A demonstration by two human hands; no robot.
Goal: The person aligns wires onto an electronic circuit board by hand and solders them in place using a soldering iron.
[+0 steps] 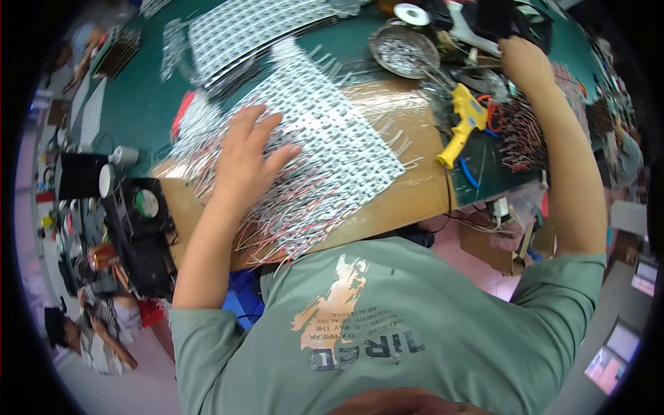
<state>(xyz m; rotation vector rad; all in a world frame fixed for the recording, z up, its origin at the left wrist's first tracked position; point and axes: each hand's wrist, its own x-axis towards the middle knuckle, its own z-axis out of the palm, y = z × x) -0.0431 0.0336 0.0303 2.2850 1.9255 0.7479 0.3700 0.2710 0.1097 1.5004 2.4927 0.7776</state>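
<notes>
A white circuit board panel (pixel 332 131) with rows of small parts lies at an angle on a brown board (pixel 415 200). Many thin red and white wires (pixel 297 214) stick out along its near left side. Over that wired side is my left hand (pixel 249 162), fingers spread, holding nothing. My right arm reaches to the far right, where my right hand (pixel 527 63) is closed beside a white curved handle (pixel 470 29). What its fingers grip, if anything, is hidden. Nearer than that hand lies a yellow glue gun (pixel 462 124).
A round metal dish (pixel 403 52) of small silvery bits stands at the back, below a white spool (pixel 411 14). Bundles of dark red wires (pixel 522 135) lie under my right forearm. Stacked panels (pixel 256 31) fill the back left; a black fan (pixel 145 204) stands left.
</notes>
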